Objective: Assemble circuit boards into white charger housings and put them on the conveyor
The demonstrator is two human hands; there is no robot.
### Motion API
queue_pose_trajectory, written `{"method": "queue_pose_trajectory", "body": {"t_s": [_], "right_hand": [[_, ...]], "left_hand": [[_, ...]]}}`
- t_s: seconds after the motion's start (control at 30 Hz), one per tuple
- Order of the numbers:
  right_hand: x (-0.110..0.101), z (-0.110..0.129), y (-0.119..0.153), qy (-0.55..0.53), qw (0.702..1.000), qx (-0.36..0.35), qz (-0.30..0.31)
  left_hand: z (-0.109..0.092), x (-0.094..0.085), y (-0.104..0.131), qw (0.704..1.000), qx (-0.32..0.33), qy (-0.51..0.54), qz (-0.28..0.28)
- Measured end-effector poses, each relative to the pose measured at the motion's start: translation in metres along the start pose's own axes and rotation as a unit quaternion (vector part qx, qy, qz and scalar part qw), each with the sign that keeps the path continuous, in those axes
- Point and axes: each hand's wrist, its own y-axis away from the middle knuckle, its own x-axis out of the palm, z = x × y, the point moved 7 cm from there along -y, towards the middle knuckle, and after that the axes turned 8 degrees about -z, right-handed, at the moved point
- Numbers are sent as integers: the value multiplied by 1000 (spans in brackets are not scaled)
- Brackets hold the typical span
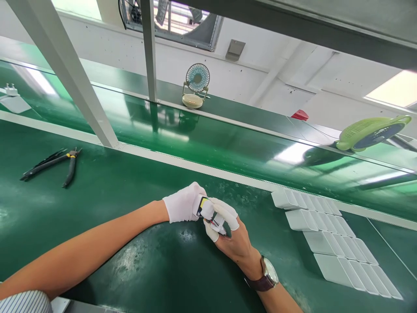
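- Left hand, head view: in a white glove, closed around one end of a small part; forearm bare, reaching in from lower left.
- Right hand: white cots on the fingertips, wristwatch on the wrist; fingertips pinch the other side of the same part.
- Part: small, whitish, with a yellow-and-black patch on top and thin red wiring showing at its lower edge; finer detail too small to tell. It is held between both hands just above the green tabletop, near the middle of the frame.
- Pliers with dark handles lie on the tabletop at far left, well apart from the hands; tweezers lie just beside them.
- White cases lie in four rows on the tabletop to the right of the hands, each row packed edge to edge.
- Conveyor belt, glossy green, runs beyond the tabletop behind a pale rail.
- Small fan stands on the far side of the belt; green fan sits at right, tilted.
- White plug at far left edge.
- Grey frame post slants across upper left.
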Motion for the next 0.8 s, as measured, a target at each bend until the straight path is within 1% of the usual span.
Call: {"method": "queue_pose_trajectory", "body": {"t_s": [0.1, 0.27, 0.33, 0.4, 0.47, 0.5, 0.57, 0.67, 0.8], "right_hand": [[0, -5, -1, -5, 1000, 17, 7], [-1, -4, -2, -31, 999, 10, 0], [-2, -9, -1, -49, 998, 46, 0], [-1, -14, 0, -71, 993, 96, 17], [0, -16, 0, -73, 990, 113, 38], [-1, -14, -1, -64, 992, 101, 41], [-4, -8, -4, -40, 997, 56, 33], [-5, -1, -5, -18, 1000, -2, 17], [-4, 1, -2, -16, 1000, -24, -1]], "left_hand": [[-3, 2, 0, 1000, -2, -7, 27], [4, 6, -1, 999, -15, 1, 32], [5, 8, 0, 999, -25, 6, 46], [3, 6, 0, 998, -36, -4, 50], [-1, 2, 0, 998, -38, -30, 46], [-3, 1, 0, 998, -35, -41, 43], [-6, -1, -1, 997, -29, -50, 42], [-3, 2, -1, 997, -30, -37, 53], [2, 5, -1, 998, -23, -30, 55]]}}
